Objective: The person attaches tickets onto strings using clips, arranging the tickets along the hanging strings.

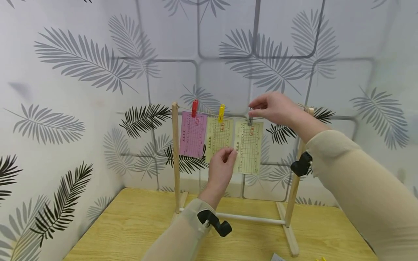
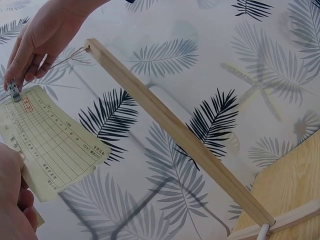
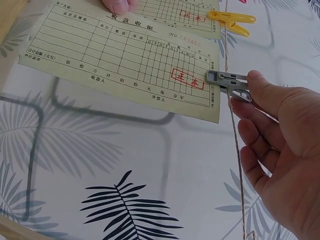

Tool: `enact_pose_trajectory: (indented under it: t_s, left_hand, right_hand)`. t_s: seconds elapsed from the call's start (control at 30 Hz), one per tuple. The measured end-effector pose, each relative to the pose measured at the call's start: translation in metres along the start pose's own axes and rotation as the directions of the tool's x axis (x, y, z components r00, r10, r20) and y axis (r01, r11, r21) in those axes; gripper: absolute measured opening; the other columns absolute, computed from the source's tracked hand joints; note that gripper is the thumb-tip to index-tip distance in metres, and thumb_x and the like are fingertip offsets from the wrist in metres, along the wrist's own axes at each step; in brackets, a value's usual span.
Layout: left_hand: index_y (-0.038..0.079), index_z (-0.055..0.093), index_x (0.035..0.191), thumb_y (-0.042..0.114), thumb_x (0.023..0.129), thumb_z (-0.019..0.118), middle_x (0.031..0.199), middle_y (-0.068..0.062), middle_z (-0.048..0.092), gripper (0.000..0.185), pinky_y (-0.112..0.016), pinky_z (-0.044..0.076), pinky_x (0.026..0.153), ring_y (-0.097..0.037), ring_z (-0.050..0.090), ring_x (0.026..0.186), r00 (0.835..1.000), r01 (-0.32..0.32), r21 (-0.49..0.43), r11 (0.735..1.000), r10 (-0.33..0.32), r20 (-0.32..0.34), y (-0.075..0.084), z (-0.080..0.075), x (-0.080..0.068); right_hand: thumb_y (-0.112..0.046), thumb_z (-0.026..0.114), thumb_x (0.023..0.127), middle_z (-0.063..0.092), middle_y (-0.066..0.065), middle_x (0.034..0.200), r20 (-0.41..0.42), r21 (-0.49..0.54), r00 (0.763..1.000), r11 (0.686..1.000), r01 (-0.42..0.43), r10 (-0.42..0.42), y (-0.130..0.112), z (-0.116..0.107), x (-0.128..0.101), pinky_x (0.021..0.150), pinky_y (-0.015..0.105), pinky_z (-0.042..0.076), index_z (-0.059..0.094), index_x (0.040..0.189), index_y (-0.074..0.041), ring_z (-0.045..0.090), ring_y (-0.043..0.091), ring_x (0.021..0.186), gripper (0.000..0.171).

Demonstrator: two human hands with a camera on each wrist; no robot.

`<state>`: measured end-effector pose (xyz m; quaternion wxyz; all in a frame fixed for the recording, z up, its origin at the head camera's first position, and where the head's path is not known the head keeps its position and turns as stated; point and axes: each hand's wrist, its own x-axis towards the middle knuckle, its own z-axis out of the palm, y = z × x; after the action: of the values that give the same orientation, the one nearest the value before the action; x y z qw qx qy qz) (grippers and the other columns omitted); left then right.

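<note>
A pale yellow receipt slip with a red stamp hangs at the right of the line. At its top edge, my right hand pinches the handle end of a grey clothespin, whose mouth is over the paper and the twine. My left hand is at the slip's left edge, pinching it between thumb and fingertip. To the left hangs another yellow receipt slip under a yellow clothespin. A pink receipt slip hangs beyond it under a red clothespin.
The twine runs between two wooden posts joined low down by a white rod. This rack stands on a wood-grain table against a leaf-patterned wall. Small grey and yellow items show at the table's front.
</note>
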<state>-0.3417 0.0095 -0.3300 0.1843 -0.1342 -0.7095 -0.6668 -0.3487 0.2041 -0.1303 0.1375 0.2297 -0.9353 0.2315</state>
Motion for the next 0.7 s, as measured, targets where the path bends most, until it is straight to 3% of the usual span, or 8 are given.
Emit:
enact_pose_trajectory:
  t_s: [0.37, 0.7]
  left_hand:
    - [0.009, 0.079, 0.118, 0.023, 0.113, 0.066, 0.109, -0.001, 0.075, 0.019, -0.037, 0.057, 0.089, -0.015, 0.065, 0.100, 1.000, -0.001, 0.003, 1.000, 0.001, -0.006, -0.005, -0.002, -0.003]
    - [0.006, 0.077, 0.118, 0.022, 0.114, 0.064, 0.105, -0.004, 0.078, 0.021, -0.044, 0.055, 0.100, -0.016, 0.070, 0.106, 1.000, -0.005, -0.035, 0.999, 0.005, 0.006, -0.011, -0.004, -0.008]
  right_hand:
    - [-0.030, 0.070, 0.112, 0.073, 0.020, 0.135, -0.002, -0.006, 1.000, 1.000, 0.006, -0.006, 0.002, 0.000, -0.003, 0.107, 0.060, 0.050, 0.066, 0.149, -0.002, 0.067, 0.039, 0.127, 0.046]
    - [-0.029, 0.068, 0.113, 0.069, 0.024, 0.141, -0.021, -0.007, 1.000, 1.000, -0.001, 0.000, 0.010, -0.005, -0.013, 0.108, 0.062, 0.049, 0.058, 0.157, -0.005, 0.063, 0.041, 0.132, 0.051]
